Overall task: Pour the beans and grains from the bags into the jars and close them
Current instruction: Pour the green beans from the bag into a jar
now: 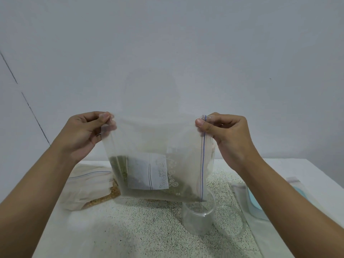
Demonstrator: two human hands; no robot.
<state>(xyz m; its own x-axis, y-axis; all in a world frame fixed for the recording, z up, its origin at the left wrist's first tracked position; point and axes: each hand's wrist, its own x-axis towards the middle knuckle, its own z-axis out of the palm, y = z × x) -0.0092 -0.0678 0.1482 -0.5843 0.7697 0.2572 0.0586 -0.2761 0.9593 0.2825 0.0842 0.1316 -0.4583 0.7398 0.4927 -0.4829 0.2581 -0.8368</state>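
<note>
I hold a clear zip bag [158, 146] up above the table, turned so its blue zip line runs down the right side. Green beans [121, 170] sit in its lower part. My left hand [87, 133] pinches the upper left corner and my right hand [225, 135] pinches the upper right corner by the zip. The bag's lower right corner hangs over the mouth of a clear jar [199, 216] standing on the table. A round clear lid [229, 220] lies just right of the jar.
Another zip bag with tan grains [93, 189] lies at the left on the speckled table top [130, 229]. At the right lie a flat clear bag [260, 229] and a light blue object [258, 203]. A plain wall stands behind.
</note>
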